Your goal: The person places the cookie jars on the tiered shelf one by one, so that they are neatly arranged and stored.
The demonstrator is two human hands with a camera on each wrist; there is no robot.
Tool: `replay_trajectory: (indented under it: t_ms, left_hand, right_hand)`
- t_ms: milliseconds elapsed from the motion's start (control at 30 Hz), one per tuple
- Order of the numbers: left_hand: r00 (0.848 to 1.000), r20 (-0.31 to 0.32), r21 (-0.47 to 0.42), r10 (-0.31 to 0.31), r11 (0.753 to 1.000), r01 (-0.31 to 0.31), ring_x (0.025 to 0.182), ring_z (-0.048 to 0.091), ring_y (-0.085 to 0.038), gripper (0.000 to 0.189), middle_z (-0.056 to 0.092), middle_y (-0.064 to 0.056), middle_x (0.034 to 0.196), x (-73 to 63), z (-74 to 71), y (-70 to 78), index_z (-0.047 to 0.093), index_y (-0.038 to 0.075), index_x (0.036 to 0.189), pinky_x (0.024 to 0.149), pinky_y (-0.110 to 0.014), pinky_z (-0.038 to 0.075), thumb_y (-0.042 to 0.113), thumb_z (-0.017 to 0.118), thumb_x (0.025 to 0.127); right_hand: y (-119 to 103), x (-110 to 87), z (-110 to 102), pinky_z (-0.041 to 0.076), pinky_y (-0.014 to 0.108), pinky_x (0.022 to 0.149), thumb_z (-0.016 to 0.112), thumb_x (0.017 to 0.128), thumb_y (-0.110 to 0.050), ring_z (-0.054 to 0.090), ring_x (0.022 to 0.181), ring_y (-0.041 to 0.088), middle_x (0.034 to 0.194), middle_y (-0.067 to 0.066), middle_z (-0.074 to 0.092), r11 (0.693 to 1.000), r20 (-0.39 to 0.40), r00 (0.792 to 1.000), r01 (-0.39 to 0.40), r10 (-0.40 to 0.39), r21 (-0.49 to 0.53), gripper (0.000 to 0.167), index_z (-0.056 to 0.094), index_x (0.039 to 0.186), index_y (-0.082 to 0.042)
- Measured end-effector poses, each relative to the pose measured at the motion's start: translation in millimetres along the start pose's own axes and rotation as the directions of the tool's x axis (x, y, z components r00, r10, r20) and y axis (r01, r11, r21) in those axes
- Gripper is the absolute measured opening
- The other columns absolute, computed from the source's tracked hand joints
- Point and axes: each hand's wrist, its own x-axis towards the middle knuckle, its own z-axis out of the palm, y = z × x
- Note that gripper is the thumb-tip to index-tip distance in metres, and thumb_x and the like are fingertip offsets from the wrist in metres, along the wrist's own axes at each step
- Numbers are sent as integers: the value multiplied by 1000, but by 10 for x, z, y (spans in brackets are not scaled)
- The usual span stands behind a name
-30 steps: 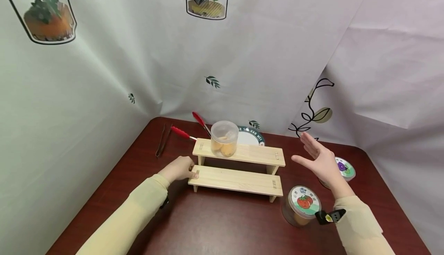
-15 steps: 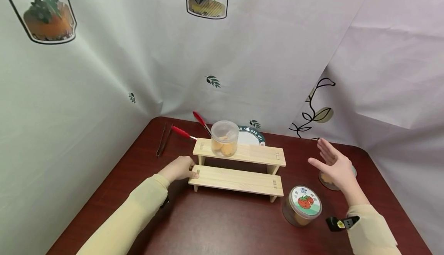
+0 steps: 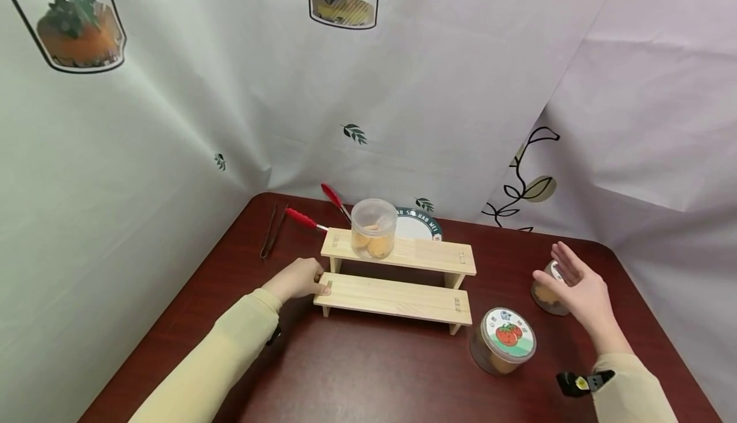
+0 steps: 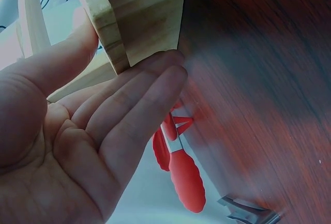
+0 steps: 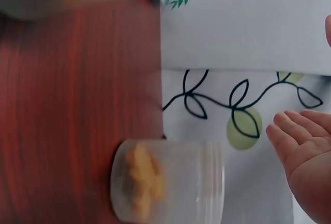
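My left hand (image 3: 296, 279) grips the left end of the lower tier of a two-tier wooden stand (image 3: 397, 296). In the left wrist view its thumb lies on one side of the board, and the fingers (image 4: 139, 97) reach along the other, by the leg. Well to the right, my right hand (image 3: 587, 295) hovers empty, thumb apart from straight fingers. Nearest to it is a clear jar (image 3: 546, 300) of yellow-orange pieces, partly covered by the hand in the head view. A tomato-lidded jar (image 3: 503, 341) stands closer to me, beside the stand.
On the upper tier sits an open-topped clear jar (image 3: 374, 228) with yellow pieces. Behind the stand are a plate (image 3: 417, 223) and red-tipped tongs (image 3: 302, 218). Metal tongs (image 3: 270, 234) lie at the table's back left. Printed cloth walls (image 3: 432, 122) border the back and sides.
My right hand has moved to the right and a little toward me, exposing more of the back right jar. The left hand keeps its grip on the stand.
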Motion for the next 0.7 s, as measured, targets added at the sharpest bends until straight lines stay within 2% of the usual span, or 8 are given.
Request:
replay_trajectory:
  t_ms: [133, 333, 467, 700]
  left_hand:
    - [1000, 1, 1, 7, 1000, -7, 52, 31, -10, 29, 33, 4, 55, 3, 4, -8, 56, 9, 63, 51, -24, 24, 22, 77, 79]
    - [1000, 11, -1, 1, 1000, -1, 53, 31, -11, 29, 33, 4, 55, 17, -4, -2, 57, 9, 64, 51, -25, 24, 23, 77, 79]
    - [1000, 20, 3, -3, 1000, 3, 53, 31, -11, 28, 33, 4, 55, 19, -14, 0, 57, 9, 65, 51, -24, 24, 23, 77, 79]
    - [999, 34, 9, -7, 1000, 6, 52, 31, -11, 29, 33, 3, 54, 24, -21, 4, 57, 9, 64, 51, -24, 25, 23, 77, 80]
  right_hand:
    - [88, -39, -47, 35, 0, 83, 68, 89, -26, 41, 119, -14, 150, 4, 36, 1000, -20, 1000, -21, 20, -8, 76, 24, 150, -20]
    - [243, -67, -131, 32, 0, 86, 66, 90, -23, 36, 121, -16, 151, 1, 31, 998, -56, 996, -62, 63, 17, 77, 19, 151, -14]
    - [340, -98, -172, 33, 0, 86, 66, 90, -21, 35, 121, -18, 151, -4, 28, 997, -73, 994, -77, 79, 27, 79, 18, 151, -16]
    - [472, -176, -215, 29, -3, 86, 68, 88, -28, 30, 125, -16, 153, -2, 24, 985, -170, 971, -171, 166, -13, 82, 17, 151, -21]
